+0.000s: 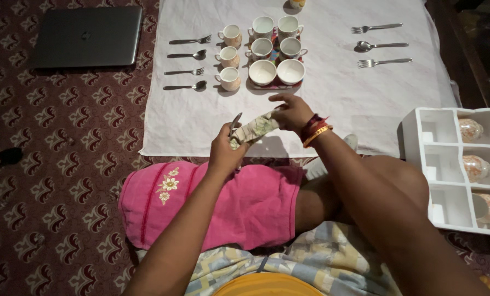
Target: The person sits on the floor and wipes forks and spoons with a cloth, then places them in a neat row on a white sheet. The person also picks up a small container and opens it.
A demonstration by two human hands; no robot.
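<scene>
Your left hand is clenched around one end of a floral-print cloth and, w/ it, the handle of a metal utensil that sticks up above the fist; which kind of utensil can't be told, head end hidden. Your right hand pinches the other end of the cloth, fingers curled on it, bangles at the wrist. Cloth is held in the air betw. both hands, above the near edge of the white sheet and above the pink towel on your lap.

On the sheet, ahead of the hands: a tray w/ four cups and two bowls in 2 columns. Just left of the tray, three patterned cups in a column. Left of those, a column of cutlery: fork, spoon, fork, spoon, handles pointing left. Far right of the sheet, well apart from the tray: fork, spoon, fork, handles pointing right.

Right of you, a white foam tray w/ compartments; three patterned cups sit in its right-hand compartments, left-hand ones show only foam. Closed laptop lies on the patterned carpet, upper left, apart from the sheet.
</scene>
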